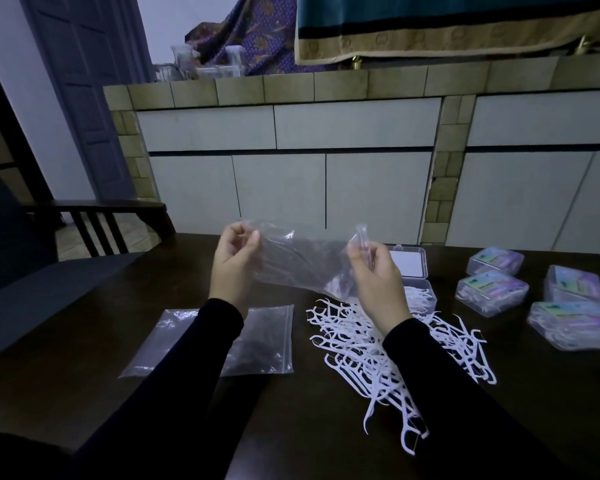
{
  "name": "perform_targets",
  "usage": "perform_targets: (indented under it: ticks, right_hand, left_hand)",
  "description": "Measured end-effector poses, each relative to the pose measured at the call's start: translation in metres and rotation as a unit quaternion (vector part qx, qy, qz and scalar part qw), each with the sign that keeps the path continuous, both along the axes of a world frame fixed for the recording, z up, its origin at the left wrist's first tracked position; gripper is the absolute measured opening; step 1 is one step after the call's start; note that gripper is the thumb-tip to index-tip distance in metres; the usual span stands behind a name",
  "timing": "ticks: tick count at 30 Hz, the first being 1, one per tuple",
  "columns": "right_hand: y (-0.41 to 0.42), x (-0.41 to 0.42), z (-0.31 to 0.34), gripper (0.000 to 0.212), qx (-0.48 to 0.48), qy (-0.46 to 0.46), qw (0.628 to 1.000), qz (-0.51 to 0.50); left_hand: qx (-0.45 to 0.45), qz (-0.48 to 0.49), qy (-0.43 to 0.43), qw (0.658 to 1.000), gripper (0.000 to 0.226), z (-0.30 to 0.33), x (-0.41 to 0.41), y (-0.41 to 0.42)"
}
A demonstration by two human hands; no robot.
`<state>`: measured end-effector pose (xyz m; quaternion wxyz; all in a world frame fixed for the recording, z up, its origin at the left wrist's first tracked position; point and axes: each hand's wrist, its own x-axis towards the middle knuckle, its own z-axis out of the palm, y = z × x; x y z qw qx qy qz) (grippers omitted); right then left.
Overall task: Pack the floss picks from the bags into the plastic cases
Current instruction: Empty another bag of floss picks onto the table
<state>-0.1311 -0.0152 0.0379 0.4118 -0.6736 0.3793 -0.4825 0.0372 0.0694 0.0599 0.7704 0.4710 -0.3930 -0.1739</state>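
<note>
Head view, the only one on offer: held up over the dark table between both hands, a clear plastic bag, stretched roughly left to right and looking emptied, though hard to be sure through the crumpled film. Left hand pinching the bag's left end, fingers curled on the film; right hand pinching the right end, up by what looks like the zip strip. Down below and just under the right wrist, the loose heap of white floss picks, spread toward the near edge, handles mostly running along a diagonal from far left to near right. Right behind that heap, the open plastic case, lid up, a few picks already inside, partly hidden by the right hand. Clearly the nearer hand to both heap and case: the right. Off on the left, flat on the table beneath the left forearm, a second zip bag, contents not readable. Out to the far right, well apart from the hands, closed filled cases in a cluster. Likely next call: bag set aside leftward, then a short drop of the right hand straight down onto the heap.
</note>
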Motion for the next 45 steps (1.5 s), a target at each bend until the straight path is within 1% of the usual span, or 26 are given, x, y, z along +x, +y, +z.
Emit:
perform_targets:
  ticks: [2,3,4,6,7,8,11,12,14,15,18,22,24,26,28,29,32,33,35,37,40,45]
  right_hand:
    - [-0.004,-0.001,0.000,0.019,-0.012,-0.023,0.999,-0.034]
    - [-0.004,-0.002,-0.001,0.014,-0.015,-0.034,0.998,-0.041]
    - [-0.004,-0.002,-0.001,0.010,-0.016,-0.042,0.998,-0.043]
    - [-0.003,-0.002,-0.001,0.009,-0.017,-0.050,0.998,-0.038]
    - [-0.004,-0.002,-0.002,0.009,-0.015,-0.055,0.998,-0.035]
    - [-0.005,-0.002,-0.003,0.010,-0.009,-0.063,0.997,-0.032]
    - [-0.005,-0.002,-0.004,0.010,0.024,-0.099,0.995,-0.023]
    - [-0.004,-0.002,-0.003,0.015,0.036,-0.110,0.993,-0.020]
    - [-0.002,-0.002,-0.001,0.033,0.052,-0.105,0.993,-0.019]
    - [-0.001,-0.003,-0.002,0.038,0.054,-0.094,0.994,-0.018]
    - [-0.002,-0.002,-0.006,0.036,0.059,-0.077,0.995,-0.016]
    - [-0.006,0.000,-0.011,0.030,0.070,-0.091,0.993,-0.038]
    - [-0.008,0.000,-0.011,0.027,0.067,-0.102,0.991,-0.049]
    - [-0.008,-0.001,-0.009,0.025,0.069,-0.115,0.989,-0.063]
    - [-0.007,-0.004,-0.006,0.024,0.071,-0.128,0.987,-0.071]
    - [-0.007,-0.006,-0.005,0.025,0.070,-0.132,0.986,-0.074]
    - [-0.005,-0.010,-0.002,0.027,0.064,-0.141,0.984,-0.086]
    - [-0.005,-0.011,-0.002,0.027,0.063,-0.140,0.984,-0.091]
    - [-0.004,-0.011,-0.003,0.026,0.064,-0.135,0.985,-0.091]
    - [-0.002,-0.011,-0.002,0.024,0.070,-0.129,0.986,-0.084]
    - [-0.001,-0.012,0.002,0.024,0.074,-0.128,0.985,-0.084]
    - [0.000,-0.011,-0.001,0.026,0.059,-0.107,0.989,-0.081]
  left_hand:
    - [0.025,-0.012,0.024,0.999,0.015,0.000,0.001,0.001]
    - [0.054,-0.012,0.046,0.997,0.006,0.000,0.004,0.000]
    - [0.098,-0.009,0.068,0.993,0.015,-0.001,0.006,-0.001]
    - [0.194,-0.011,0.094,0.976,0.050,-0.003,0.007,-0.001]
    - [0.218,-0.007,0.098,0.971,0.055,-0.005,0.007,-0.002]
    - [0.224,0.000,0.097,0.970,0.050,-0.005,0.006,-0.002]
    - [0.190,0.024,0.050,0.980,0.018,-0.006,0.003,-0.003]
    - [0.172,0.020,0.037,0.984,0.011,-0.005,0.002,-0.003]
    - [0.151,0.020,0.030,0.988,0.008,-0.007,0.003,-0.004]
    - [0.150,0.020,0.032,0.988,0.006,-0.007,0.004,-0.004]
    - [0.157,0.023,0.040,0.987,0.028,-0.009,0.003,-0.003]
    - [0.136,0.083,0.044,0.986,0.023,-0.008,0.003,-0.005]
    - [0.122,0.112,0.030,0.986,0.021,-0.009,0.005,-0.009]
    - [0.129,0.124,0.004,0.984,0.016,-0.009,0.005,-0.011]
    - [0.161,0.097,-0.012,0.982,0.014,-0.008,0.005,-0.010]
    - [0.191,0.070,-0.019,0.979,0.018,-0.009,0.006,-0.009]
    - [0.263,-0.034,-0.001,0.964,0.044,-0.012,0.011,-0.004]
    - [0.269,-0.062,0.007,0.961,0.046,-0.013,0.012,-0.004]
    - [0.255,-0.089,0.024,0.963,0.032,-0.015,0.010,-0.003]
    - [0.238,-0.081,0.018,0.968,0.020,-0.016,0.011,-0.004]
    - [0.207,-0.072,-0.003,0.976,0.014,-0.017,0.013,-0.003]
    - [0.200,0.016,-0.005,0.980,0.012,-0.008,0.008,-0.002]
